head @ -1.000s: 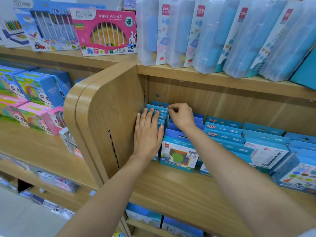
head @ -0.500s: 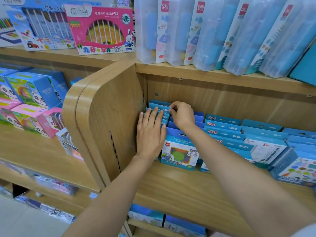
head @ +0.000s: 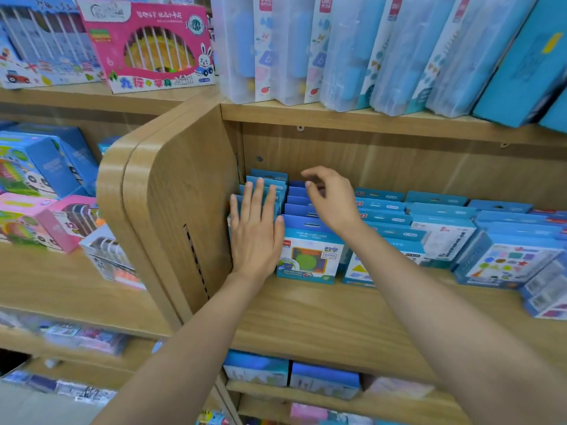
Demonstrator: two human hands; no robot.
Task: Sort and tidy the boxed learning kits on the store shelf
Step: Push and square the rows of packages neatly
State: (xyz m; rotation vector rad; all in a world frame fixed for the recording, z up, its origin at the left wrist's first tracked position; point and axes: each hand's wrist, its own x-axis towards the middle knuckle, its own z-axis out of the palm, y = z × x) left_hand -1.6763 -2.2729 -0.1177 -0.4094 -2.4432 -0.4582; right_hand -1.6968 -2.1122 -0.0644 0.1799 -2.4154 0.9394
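The fingers (head: 260, 194) of the left hand (head: 256, 240) lie straight and flat on the leftmost row of boxes (head: 269, 177), just beside the wooden side panel (head: 184, 185). The fingers (head: 310, 173) of the right hand (head: 333, 204) are loosely curled and hold nothing, above the second row of boxes (head: 310, 256). Both rows stand at the far left of the shelf (head: 306, 317).

Upper left, a pink rabbit box (head: 147, 47); right of it, a row of translucent cases (head: 337, 50)

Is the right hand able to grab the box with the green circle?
Probably yes. The right hand hovers just above that row, and the green-circle box stands at the front, uncovered.
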